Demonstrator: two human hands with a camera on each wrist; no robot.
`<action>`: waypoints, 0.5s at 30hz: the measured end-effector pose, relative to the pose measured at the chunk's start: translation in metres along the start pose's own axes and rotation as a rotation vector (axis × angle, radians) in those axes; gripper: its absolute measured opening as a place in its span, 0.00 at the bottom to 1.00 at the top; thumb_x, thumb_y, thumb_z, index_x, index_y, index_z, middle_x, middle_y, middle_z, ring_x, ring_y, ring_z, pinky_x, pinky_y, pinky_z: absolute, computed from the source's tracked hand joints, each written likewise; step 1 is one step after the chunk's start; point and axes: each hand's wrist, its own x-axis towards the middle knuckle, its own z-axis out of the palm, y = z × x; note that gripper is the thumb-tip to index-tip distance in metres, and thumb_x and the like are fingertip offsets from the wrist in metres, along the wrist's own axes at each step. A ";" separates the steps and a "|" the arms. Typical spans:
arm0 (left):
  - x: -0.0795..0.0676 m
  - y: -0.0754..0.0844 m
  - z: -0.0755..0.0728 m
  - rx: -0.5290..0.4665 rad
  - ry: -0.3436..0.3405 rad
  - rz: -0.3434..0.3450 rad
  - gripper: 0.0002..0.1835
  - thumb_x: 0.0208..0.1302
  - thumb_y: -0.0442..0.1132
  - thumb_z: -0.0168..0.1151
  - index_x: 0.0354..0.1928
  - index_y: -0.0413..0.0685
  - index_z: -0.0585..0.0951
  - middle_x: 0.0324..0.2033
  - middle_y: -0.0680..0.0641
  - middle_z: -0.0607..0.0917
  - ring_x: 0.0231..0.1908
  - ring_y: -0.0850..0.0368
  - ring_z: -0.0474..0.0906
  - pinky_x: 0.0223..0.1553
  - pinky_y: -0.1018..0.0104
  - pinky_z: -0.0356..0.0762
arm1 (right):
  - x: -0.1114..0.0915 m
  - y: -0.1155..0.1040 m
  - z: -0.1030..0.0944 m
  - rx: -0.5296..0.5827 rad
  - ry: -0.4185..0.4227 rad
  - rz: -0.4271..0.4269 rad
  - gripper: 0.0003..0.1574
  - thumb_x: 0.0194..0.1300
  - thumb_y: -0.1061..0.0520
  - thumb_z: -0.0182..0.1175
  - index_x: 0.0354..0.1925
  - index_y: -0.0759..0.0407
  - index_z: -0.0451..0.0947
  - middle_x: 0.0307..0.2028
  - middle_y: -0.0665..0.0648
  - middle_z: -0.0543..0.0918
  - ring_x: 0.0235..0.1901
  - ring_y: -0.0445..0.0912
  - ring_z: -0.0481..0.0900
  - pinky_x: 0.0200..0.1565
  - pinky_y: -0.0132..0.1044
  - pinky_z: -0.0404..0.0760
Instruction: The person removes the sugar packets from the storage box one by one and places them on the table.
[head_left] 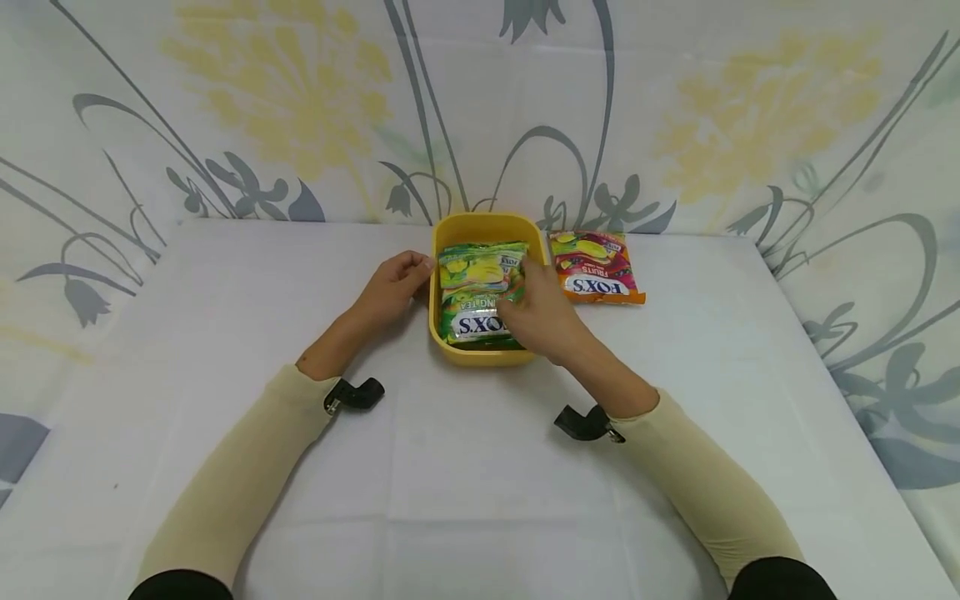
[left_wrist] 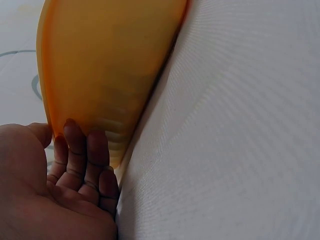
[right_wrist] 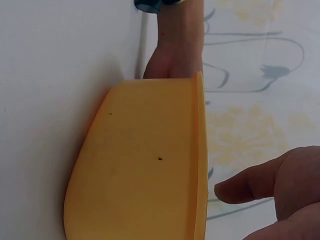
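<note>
A yellow plastic tub [head_left: 487, 358] stands near the back edge of the white table. Green Fox's candy packets [head_left: 476, 304] lie inside it, their print upside down to me. My left hand [head_left: 396, 287] grips the tub's left side, thumb at the rim and fingers [left_wrist: 97, 150] against the outer wall. Over the tub's right side, my right hand [head_left: 543, 312] reaches in from above, its thumb [right_wrist: 245, 187] lying over the packets. Its other fingers are mostly hidden, so I cannot tell whether they pinch a packet.
A red and orange Fox's Fruits packet [head_left: 596, 271] lies on the table just right of the tub, close to its wall. The white table [head_left: 465, 483] ends behind the tub at a floral curtain [head_left: 480, 108], which also hangs along both sides.
</note>
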 end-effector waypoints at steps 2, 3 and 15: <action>0.000 0.000 0.000 -0.001 0.005 -0.005 0.21 0.86 0.48 0.49 0.59 0.34 0.76 0.44 0.43 0.82 0.48 0.48 0.74 0.54 0.61 0.73 | 0.002 0.001 -0.001 0.044 0.008 0.003 0.42 0.77 0.57 0.58 0.80 0.64 0.53 0.68 0.67 0.68 0.65 0.58 0.72 0.67 0.55 0.77; -0.001 0.000 0.000 -0.003 0.005 -0.006 0.21 0.86 0.48 0.49 0.59 0.34 0.76 0.43 0.43 0.82 0.48 0.48 0.74 0.54 0.60 0.73 | 0.003 0.001 -0.002 0.065 0.010 0.014 0.41 0.78 0.57 0.58 0.80 0.63 0.53 0.67 0.66 0.70 0.64 0.57 0.74 0.66 0.54 0.79; -0.002 -0.001 -0.002 0.013 -0.003 -0.013 0.21 0.86 0.49 0.49 0.60 0.36 0.76 0.46 0.41 0.83 0.50 0.47 0.76 0.56 0.58 0.74 | 0.012 0.005 -0.009 0.264 -0.101 0.169 0.39 0.84 0.49 0.54 0.81 0.62 0.53 0.64 0.64 0.75 0.61 0.56 0.80 0.62 0.51 0.82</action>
